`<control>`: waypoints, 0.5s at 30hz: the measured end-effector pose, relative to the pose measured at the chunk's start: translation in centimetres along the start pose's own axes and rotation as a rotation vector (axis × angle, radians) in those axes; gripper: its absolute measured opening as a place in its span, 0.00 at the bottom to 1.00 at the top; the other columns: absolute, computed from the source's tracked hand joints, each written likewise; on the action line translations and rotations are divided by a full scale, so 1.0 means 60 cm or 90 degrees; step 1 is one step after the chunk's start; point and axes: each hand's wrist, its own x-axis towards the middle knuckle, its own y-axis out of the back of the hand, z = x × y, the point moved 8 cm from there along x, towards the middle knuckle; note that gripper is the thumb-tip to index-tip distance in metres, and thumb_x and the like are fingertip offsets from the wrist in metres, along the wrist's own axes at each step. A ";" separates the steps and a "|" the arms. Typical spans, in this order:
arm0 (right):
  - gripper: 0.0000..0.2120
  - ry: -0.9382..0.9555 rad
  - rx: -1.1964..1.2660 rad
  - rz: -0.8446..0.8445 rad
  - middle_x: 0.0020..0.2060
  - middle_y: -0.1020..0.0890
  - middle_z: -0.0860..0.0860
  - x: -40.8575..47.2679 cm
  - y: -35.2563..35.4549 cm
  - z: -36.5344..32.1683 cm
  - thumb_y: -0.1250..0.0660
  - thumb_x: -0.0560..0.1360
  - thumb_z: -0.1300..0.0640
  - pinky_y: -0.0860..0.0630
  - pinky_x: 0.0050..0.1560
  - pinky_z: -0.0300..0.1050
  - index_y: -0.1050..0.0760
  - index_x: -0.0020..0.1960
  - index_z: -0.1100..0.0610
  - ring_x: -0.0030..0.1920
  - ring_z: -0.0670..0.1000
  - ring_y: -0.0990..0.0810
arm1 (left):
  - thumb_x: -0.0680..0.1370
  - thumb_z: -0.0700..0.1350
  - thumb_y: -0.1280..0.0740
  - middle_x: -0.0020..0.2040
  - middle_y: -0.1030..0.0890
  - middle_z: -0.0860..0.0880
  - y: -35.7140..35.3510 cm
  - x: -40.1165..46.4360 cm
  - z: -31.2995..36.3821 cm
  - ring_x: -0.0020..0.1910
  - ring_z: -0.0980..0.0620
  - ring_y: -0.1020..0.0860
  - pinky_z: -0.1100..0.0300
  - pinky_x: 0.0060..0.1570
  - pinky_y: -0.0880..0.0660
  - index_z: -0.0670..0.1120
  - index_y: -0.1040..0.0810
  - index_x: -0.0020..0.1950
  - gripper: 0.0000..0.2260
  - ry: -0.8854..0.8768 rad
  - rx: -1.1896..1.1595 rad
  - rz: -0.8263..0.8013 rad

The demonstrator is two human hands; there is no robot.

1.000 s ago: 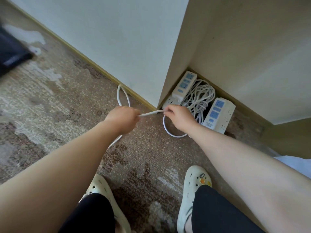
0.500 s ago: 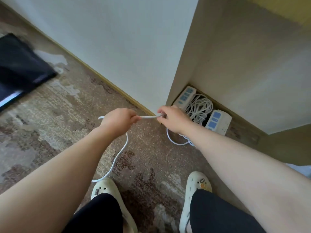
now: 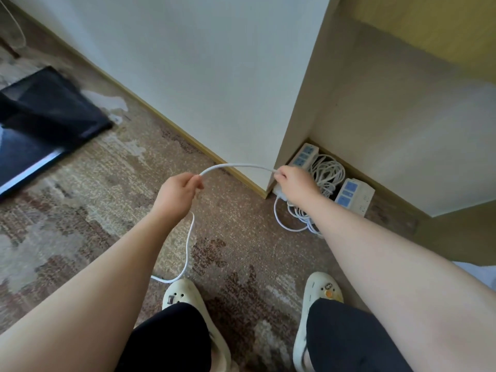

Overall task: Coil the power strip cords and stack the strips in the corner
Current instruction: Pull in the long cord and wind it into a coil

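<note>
At the wall corner (image 3: 268,189), cord (image 3: 236,166) arcs between both hands. Left hand (image 3: 178,193) out from the corner, fingers curled round cord; tail drops from it to carpet (image 3: 241,237), ending by left shoe (image 3: 185,294). Right hand (image 3: 294,185) right at the corner, pinching the other end of the arc, loose loops below its wrist. Past the corner in the recess: strip (image 3: 304,155) against the side wall, coil (image 3: 327,171) beside it, second strip (image 3: 354,196) further out. Recess tight, walled on two sides; open carpet on the left.
</note>
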 end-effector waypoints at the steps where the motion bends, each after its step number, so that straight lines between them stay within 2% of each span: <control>1: 0.13 0.019 0.005 -0.010 0.39 0.21 0.53 -0.006 0.001 -0.016 0.44 0.84 0.52 0.30 0.37 0.48 0.24 0.49 0.56 0.38 0.54 0.24 | 0.81 0.48 0.39 0.32 0.26 0.48 0.002 -0.002 0.022 0.30 0.50 0.30 0.58 0.31 0.34 0.48 0.19 0.40 0.13 -0.016 -0.021 0.009; 3: 0.15 0.067 0.053 -0.032 0.41 0.19 0.55 -0.022 0.005 -0.053 0.44 0.84 0.51 0.27 0.38 0.50 0.23 0.49 0.57 0.38 0.55 0.23 | 0.80 0.49 0.38 0.29 0.27 0.51 0.000 -0.007 0.072 0.28 0.51 0.32 0.58 0.30 0.33 0.49 0.19 0.40 0.13 -0.058 -0.058 0.008; 6: 0.14 0.093 0.108 -0.017 0.42 0.18 0.55 -0.040 0.022 -0.082 0.44 0.83 0.53 0.24 0.46 0.54 0.23 0.46 0.56 0.43 0.57 0.21 | 0.81 0.49 0.38 0.27 0.29 0.53 -0.001 -0.017 0.114 0.26 0.52 0.32 0.55 0.29 0.32 0.49 0.18 0.40 0.13 -0.078 -0.127 0.024; 8: 0.13 0.069 0.144 0.018 0.41 0.19 0.54 -0.042 0.038 -0.074 0.44 0.83 0.54 0.25 0.43 0.53 0.25 0.45 0.54 0.42 0.57 0.22 | 0.81 0.47 0.39 0.29 0.27 0.52 -0.010 -0.027 0.105 0.29 0.51 0.31 0.56 0.31 0.33 0.49 0.18 0.42 0.13 -0.077 -0.138 -0.006; 11: 0.12 0.005 0.212 0.081 0.41 0.21 0.56 -0.042 0.057 -0.031 0.44 0.84 0.54 0.31 0.39 0.49 0.25 0.47 0.55 0.39 0.53 0.26 | 0.82 0.46 0.39 0.33 0.24 0.49 -0.025 -0.035 0.058 0.33 0.49 0.28 0.55 0.34 0.31 0.49 0.19 0.43 0.11 -0.057 -0.058 -0.084; 13: 0.11 -0.039 0.253 0.111 0.42 0.20 0.57 -0.041 0.064 -0.002 0.43 0.84 0.55 0.32 0.39 0.47 0.24 0.49 0.56 0.39 0.53 0.26 | 0.82 0.46 0.40 0.34 0.24 0.47 -0.013 -0.031 0.023 0.33 0.49 0.28 0.57 0.34 0.31 0.49 0.19 0.44 0.12 -0.026 -0.034 -0.078; 15: 0.11 -0.056 0.279 0.123 0.40 0.21 0.55 -0.035 0.065 0.004 0.43 0.84 0.55 0.31 0.40 0.47 0.24 0.47 0.55 0.39 0.52 0.25 | 0.82 0.45 0.40 0.33 0.26 0.49 0.006 -0.023 0.005 0.32 0.50 0.29 0.59 0.32 0.33 0.47 0.19 0.43 0.12 -0.001 -0.069 -0.036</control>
